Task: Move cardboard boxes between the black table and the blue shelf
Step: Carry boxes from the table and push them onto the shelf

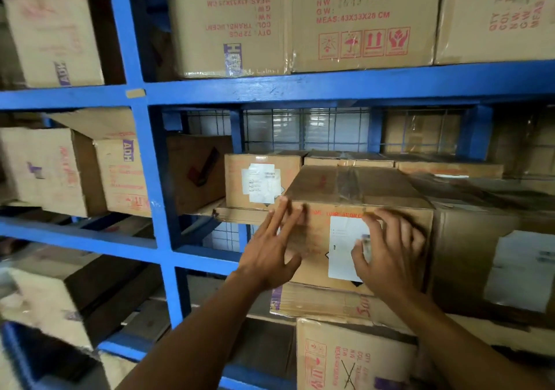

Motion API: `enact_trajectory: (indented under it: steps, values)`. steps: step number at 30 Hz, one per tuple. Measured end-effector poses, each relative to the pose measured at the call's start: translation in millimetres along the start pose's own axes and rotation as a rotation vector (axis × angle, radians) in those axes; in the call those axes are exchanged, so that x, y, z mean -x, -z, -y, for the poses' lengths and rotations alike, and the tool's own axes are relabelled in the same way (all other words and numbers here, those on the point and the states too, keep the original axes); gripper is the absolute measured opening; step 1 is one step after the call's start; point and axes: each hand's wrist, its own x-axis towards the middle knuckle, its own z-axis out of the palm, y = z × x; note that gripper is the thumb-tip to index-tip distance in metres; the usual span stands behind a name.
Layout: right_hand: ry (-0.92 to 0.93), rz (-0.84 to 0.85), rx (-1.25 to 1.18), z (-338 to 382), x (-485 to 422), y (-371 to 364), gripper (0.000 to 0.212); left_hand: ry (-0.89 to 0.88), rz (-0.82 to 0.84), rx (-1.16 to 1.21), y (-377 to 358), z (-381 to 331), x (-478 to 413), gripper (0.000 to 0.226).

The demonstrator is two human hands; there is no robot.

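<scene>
We see both hands laid on the front face of one cardboard box (354, 197) in the middle bay of the blue shelf (156, 161). The fingers (288, 218) of the left hand (270, 257) are spread wide and flat, their tips at the box's upper left corner, the thumb low against the left edge. They press rather than clasp; nothing is closed inside them. The right hand (390, 254) lies beside it with its fingers (387, 224) fanned and slightly curled over the white label (342, 248) on the same face. Motion blur softens these fingertips, so we cannot tell for sure whether they hook the box or merely touch it.

Just under the fingers, the box sits on a flattened-looking carton (327, 302) with red print, and below that stands a printed box (345, 356) on the lower level. Just right of the right fingers, another brown box (486, 257) with a pale label stands against the held one. Beyond the left fingers, further back, a smaller labelled box (258, 179) rests on the same shelf level, with more low boxes behind. Above the fingers, past the blue crossbeam, large cartons (360, 20) with red print fill the upper level. Well left of the fingers, past the blue upright, more boxes (69, 167) lie in the neighbouring bay.
</scene>
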Motion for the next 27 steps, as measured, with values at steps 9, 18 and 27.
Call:
enact_trajectory:
  steps: [9, 18, 27]
  values:
    - [0.356, 0.31, -1.076, 193, -20, -9, 0.04, 0.603, -0.215, -0.112, 88, 10, 145, 0.082]
    - [0.888, 0.865, -1.622, 384, 145, 151, 0.049, 1.389, -0.52, -0.475, 199, -132, 435, 0.061]
    - [1.57, 1.287, -1.832, 412, 376, 431, 0.036, 2.114, -0.954, -0.822, 239, -444, 645, 0.054]
